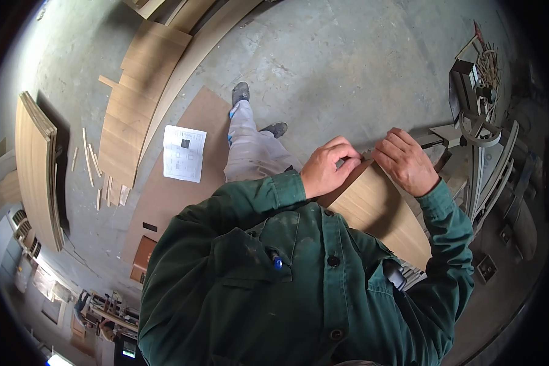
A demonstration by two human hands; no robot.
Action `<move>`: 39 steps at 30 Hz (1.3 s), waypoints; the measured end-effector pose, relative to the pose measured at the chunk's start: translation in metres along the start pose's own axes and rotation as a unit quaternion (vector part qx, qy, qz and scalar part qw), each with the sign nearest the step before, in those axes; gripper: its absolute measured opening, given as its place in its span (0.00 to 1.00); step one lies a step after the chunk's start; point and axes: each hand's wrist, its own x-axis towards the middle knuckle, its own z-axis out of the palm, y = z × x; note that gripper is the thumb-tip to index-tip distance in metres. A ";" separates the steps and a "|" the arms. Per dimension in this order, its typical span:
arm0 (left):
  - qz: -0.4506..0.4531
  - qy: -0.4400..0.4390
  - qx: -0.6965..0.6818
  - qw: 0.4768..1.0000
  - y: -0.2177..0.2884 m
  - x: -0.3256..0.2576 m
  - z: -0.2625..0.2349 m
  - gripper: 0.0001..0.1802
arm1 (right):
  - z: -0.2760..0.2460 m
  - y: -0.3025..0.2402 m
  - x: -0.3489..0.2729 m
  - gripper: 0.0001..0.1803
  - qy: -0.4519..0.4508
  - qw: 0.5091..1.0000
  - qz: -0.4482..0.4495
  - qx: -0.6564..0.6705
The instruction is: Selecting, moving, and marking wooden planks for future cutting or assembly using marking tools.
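A light wood-grain board (381, 204) lies in front of my body on the right, with a darker brown side edge. My left hand (330, 167) is closed at the left corner of its far end, thumb and fingers pinched around the edge. Something small and grey shows by those fingertips, too little of it to name. At the right corner of the same end is my right hand (404, 162), its fingers curled over the edge. The fingertips of the right hand are partly hidden. The board's near end passes behind my right sleeve.
A printed paper sheet (184, 154) lies on a brown panel (149, 194) at the left. Beyond are wood-grain panels (134, 100), a stack of curved boards (35, 165) and thin strips (93, 160). Metal clamps and frames (479, 146) crowd the right side.
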 end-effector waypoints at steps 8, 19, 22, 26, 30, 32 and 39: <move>-0.041 -0.019 -0.002 0.999 -0.003 -0.001 -0.005 0.05 | 0.011 0.008 0.002 0.14 -0.002 1.000 -0.004 0.026; -0.050 -0.023 -0.005 0.998 0.000 0.008 -0.010 0.06 | 0.013 0.009 0.006 0.07 0.001 0.984 0.133 0.118; -0.007 -0.033 0.027 0.999 0.003 0.009 -0.013 0.06 | 0.014 0.013 0.009 0.04 -0.014 0.968 0.149 0.200; 0.000 -0.030 0.056 0.998 0.001 0.012 -0.013 0.05 | 0.017 0.018 0.013 0.04 -0.025 0.957 0.152 0.244; 0.004 -0.040 0.082 0.996 0.002 0.015 -0.013 0.04 | 0.016 0.019 0.014 0.04 -0.052 0.942 0.161 0.289; -0.015 -0.057 0.079 0.995 0.012 0.014 -0.015 0.04 | 0.011 0.019 0.015 0.04 -0.056 0.936 0.164 0.305; -0.085 -0.117 -0.046 0.988 0.041 0.016 -0.027 0.08 | -0.029 0.017 0.008 0.03 -0.079 0.839 0.282 0.459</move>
